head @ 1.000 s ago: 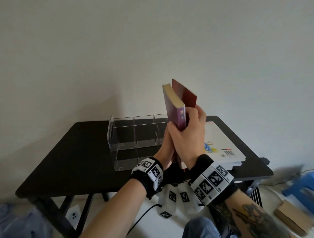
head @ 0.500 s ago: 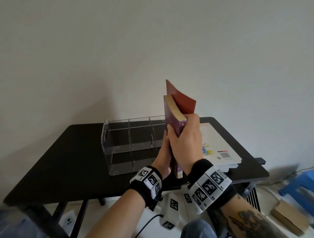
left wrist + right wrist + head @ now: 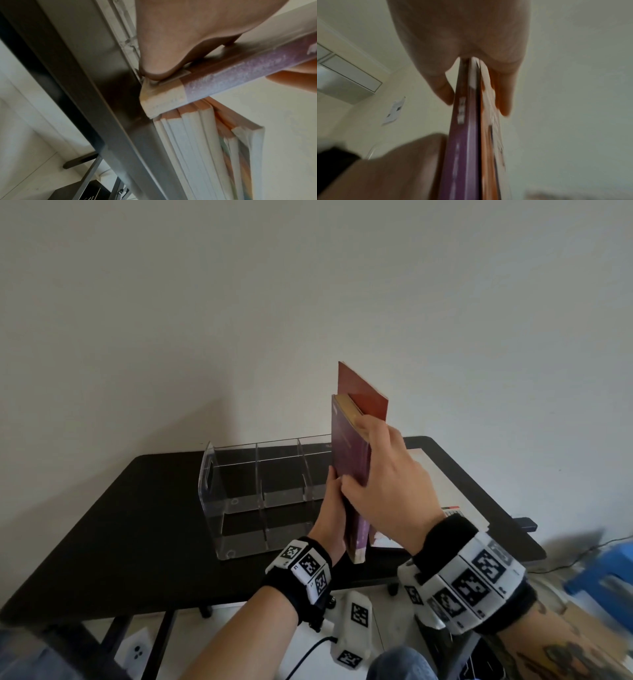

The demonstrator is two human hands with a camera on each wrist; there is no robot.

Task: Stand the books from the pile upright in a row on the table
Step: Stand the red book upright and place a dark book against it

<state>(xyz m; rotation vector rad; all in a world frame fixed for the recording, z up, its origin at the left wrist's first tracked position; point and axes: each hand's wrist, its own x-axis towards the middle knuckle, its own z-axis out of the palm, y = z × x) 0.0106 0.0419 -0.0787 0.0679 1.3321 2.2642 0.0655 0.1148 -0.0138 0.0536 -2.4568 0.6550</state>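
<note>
- Both hands hold two books upright together: the left hand (image 3: 330, 508) steadies the purple book (image 3: 349, 460), and the right hand (image 3: 387, 487) clamps it against the red book (image 3: 368, 398).
- Their lower edges meet the worktop (image 3: 137, 525) between the wrists.
- Right of the hands, the pile (image 3: 197, 142) still lies flat; I judge the row barely begun.

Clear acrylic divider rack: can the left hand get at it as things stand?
Probably not yet. The left hand grips the upright purple book, which the right hand holds together with a red book. The rack lies just beside it, path unblocked once the hand lets go.
</note>
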